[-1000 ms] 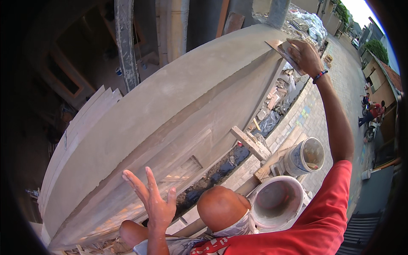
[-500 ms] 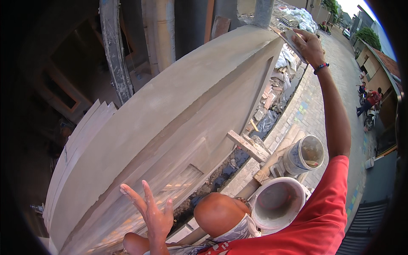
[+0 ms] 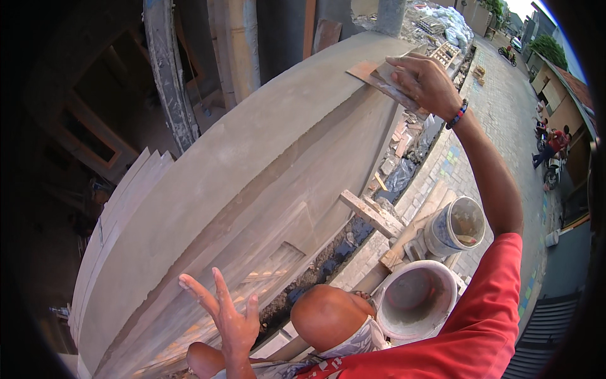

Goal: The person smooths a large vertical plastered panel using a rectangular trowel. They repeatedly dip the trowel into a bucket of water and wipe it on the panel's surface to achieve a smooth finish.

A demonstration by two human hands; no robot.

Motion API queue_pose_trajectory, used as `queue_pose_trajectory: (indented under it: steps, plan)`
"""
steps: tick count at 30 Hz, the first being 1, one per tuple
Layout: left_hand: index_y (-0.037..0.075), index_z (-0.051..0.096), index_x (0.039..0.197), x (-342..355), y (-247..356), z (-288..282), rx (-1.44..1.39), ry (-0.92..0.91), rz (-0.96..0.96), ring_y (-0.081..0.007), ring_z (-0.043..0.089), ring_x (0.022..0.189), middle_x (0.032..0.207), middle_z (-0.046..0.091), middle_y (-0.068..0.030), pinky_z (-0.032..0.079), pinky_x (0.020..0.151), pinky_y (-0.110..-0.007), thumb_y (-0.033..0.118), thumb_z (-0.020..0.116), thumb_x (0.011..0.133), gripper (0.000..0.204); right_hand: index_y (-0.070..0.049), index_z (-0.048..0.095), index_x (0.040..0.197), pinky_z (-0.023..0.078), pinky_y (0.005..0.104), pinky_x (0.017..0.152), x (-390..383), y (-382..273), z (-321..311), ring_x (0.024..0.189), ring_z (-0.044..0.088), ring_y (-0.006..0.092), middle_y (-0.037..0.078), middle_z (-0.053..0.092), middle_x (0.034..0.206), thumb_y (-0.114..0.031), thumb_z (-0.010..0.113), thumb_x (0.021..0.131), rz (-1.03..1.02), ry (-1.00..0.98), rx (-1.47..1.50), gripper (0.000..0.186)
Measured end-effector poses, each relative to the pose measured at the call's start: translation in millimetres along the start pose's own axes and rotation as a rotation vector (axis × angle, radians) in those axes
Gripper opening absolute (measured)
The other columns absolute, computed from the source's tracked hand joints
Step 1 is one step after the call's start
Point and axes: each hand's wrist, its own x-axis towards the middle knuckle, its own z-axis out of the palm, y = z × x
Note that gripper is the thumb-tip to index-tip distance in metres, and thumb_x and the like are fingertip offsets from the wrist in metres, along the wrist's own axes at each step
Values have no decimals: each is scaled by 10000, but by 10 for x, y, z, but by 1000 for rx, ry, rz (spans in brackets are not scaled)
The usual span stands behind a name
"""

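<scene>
The right hand (image 3: 426, 85) grasps a trowel (image 3: 379, 81) from above; the trowel's plate lies across the outer edge of the curved grey wall (image 3: 240, 132), near the far end, just short of the round post (image 3: 391, 18). The left hand (image 3: 232, 322) is empty, its fingers spread, in front of the wall's face. A pale tub (image 3: 404, 309) and a bucket (image 3: 440, 234) stand to the right of the bent knee (image 3: 329, 318)

Clear run along curved grey wall band (image 3: 214, 155) left of my right hand (image 3: 426, 85), knee (image 3: 327, 317) blocks right of my left hand (image 3: 237, 327).
</scene>
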Motion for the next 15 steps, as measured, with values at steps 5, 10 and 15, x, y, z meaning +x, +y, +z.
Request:
queue_pose_trajectory:
  steps: [5,10,15]
  plan:
    - [151,252,1563,-15,-33,19,-2,16,-18,-456,-111,1489,1623,-107,-240,37,1173,-605,452,646,879,845,-48,685,1189,527,376,786,-67,-357,-146,854,693,285,184,700,917,-222,651,913,-75,328,203,329]
    - [148,258,1561,8,-6,27,-13,19,7,-453,-122,1488,1623,-119,-234,37,1174,-606,402,662,866,843,-8,414,1453,559,300,766,-456,267,146,935,671,179,155,672,1071,-115,630,937,438,568,787,570]
    - [140,268,1557,26,8,82,18,42,-28,-449,-136,1486,1621,-128,-234,39,1175,-605,408,668,857,850,-6,493,1372,535,292,743,-673,22,1177,885,656,167,137,646,1084,-53,652,894,515,624,766,506]
